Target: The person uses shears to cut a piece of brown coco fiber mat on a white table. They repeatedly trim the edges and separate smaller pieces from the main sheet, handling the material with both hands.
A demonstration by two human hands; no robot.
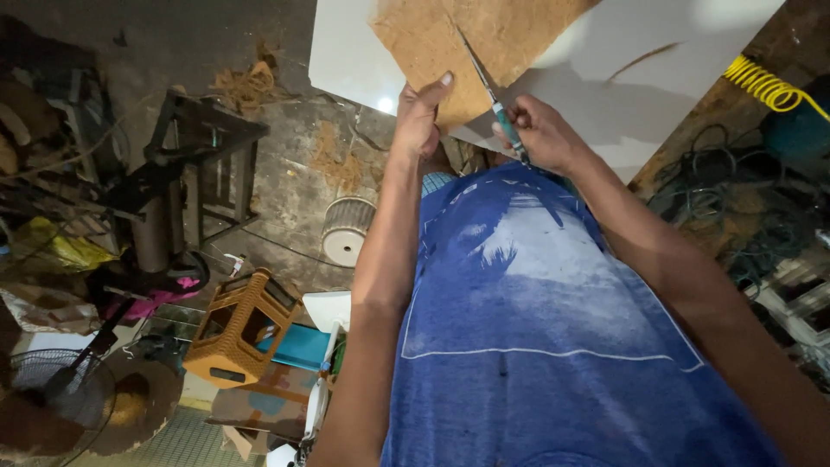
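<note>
a white tabletop [657, 78] fills the upper part of the view, and on it lies a brown fibre sheet [467, 35], its near corner hanging over the table edge. the sheet looks light, stiff enough to hold flat yet crumbly at cut edges, so it is best held close beside the cut line. the left hand [421, 117] pinches that corner, thumb on top. the right hand [545, 134] is clenched on the teal-handled scissors [494, 99], whose blades bite into the sheet.
</note>
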